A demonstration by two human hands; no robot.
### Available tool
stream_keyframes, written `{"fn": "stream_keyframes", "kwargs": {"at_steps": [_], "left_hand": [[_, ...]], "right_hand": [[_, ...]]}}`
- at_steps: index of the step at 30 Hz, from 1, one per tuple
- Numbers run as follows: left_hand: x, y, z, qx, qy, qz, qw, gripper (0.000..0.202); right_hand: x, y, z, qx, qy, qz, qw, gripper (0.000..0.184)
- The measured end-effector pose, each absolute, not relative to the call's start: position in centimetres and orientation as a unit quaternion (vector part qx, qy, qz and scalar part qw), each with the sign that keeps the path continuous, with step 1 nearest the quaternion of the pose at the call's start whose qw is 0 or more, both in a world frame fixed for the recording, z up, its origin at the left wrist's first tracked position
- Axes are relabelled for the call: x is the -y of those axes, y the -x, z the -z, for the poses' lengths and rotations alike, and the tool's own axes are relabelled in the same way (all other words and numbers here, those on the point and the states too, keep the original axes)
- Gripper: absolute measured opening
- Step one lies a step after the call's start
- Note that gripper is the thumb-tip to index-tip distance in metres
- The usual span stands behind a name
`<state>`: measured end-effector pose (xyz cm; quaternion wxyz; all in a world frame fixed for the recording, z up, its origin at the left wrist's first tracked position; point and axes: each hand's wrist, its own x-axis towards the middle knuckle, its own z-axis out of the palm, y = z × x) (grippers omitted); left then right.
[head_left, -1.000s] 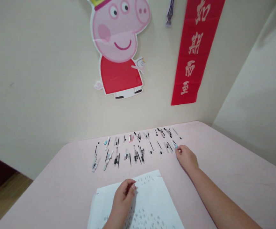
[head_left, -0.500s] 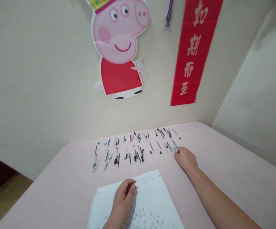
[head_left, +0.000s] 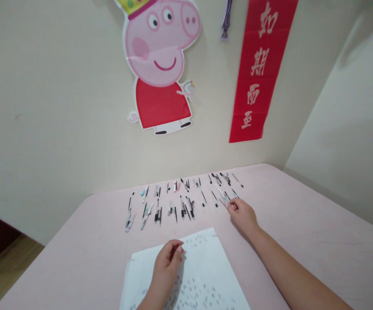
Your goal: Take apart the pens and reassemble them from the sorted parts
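Observation:
My right hand (head_left: 242,215) reaches to the right end of the front row of pen parts. Its thumb and forefinger are pinched on a pale, clear pen barrel (head_left: 220,191), which tilts up and to the left. Around it lie dark refills and a pen piece with a light-blue part (head_left: 235,193). Over the sheet of paper (head_left: 205,267), my left hand (head_left: 168,263) is curled with thumb and fingertips together; whatever is between them, if anything, is hidden. Small dark marks or bits cover parts of the sheet, too small to tell apart.
Two rows of taken-apart pens, with black refills (head_left: 161,215), caps and clear barrels, lie across the pink tabletop (head_left: 86,245). Behind the table rises a wall (head_left: 76,107) bearing a cartoon pig cutout (head_left: 163,103) and a red banner (head_left: 257,82) with white characters.
My right hand has moved slightly left, and a clear pen barrel now shows raised in its pinch. My left hand has stayed almost still above the paper.

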<state>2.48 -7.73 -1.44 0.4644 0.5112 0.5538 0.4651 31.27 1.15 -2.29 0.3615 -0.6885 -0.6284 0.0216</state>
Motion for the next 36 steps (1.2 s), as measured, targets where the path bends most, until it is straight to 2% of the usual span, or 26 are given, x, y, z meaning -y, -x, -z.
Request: {"fn": "stream_keyframes", "kwargs": {"at_steps": [4,10,14,19,21,24,28,31,36], "left_hand": [[7.7,-2.5,1.4,-0.540,-0.503,-0.474,0.480,0.034],[7.6,-2.5,1.6,-0.511,-0.489,-0.481,0.518,0.045],[7.7,-2.7,1.5,-0.494,-0.456,-0.488,0.557,0.052],[7.8,-2.8,1.4,-0.502,-0.429,-0.493,0.566,0.045],[7.9,-2.7,1.5,-0.503,-0.417,-0.494,0.573,0.044],[7.9,-2.6,1.7,-0.507,-0.398,-0.498,0.581,0.046],[8.0,-2.6,1.4,-0.522,-0.389,-0.488,0.581,0.047],[8.2,-2.8,0.7,-0.521,-0.395,-0.484,0.581,0.045],[8.4,-3.0,0.2,-0.489,-0.387,-0.505,0.597,0.043]], "right_hand": [[0.9,-27.0,2.2,0.698,0.584,-0.105,0.402,0.013],[4.4,-21.7,1.7,0.794,0.445,-0.173,0.377,0.008],[5.7,-20.5,2.0,0.840,0.381,-0.172,0.345,0.007],[5.7,-20.7,1.9,0.867,0.358,-0.155,0.311,0.006],[5.0,-21.3,1.7,0.869,0.359,-0.146,0.308,0.012],[3.2,-23.3,1.4,0.840,0.420,-0.118,0.322,0.020],[0.1,-28.0,1.7,0.715,0.610,-0.042,0.338,0.018],[-1.6,-32.0,2.4,0.615,0.734,-0.005,0.287,0.015],[-2.3,-35.7,3.1,0.536,0.822,-0.015,0.191,0.026]]}}
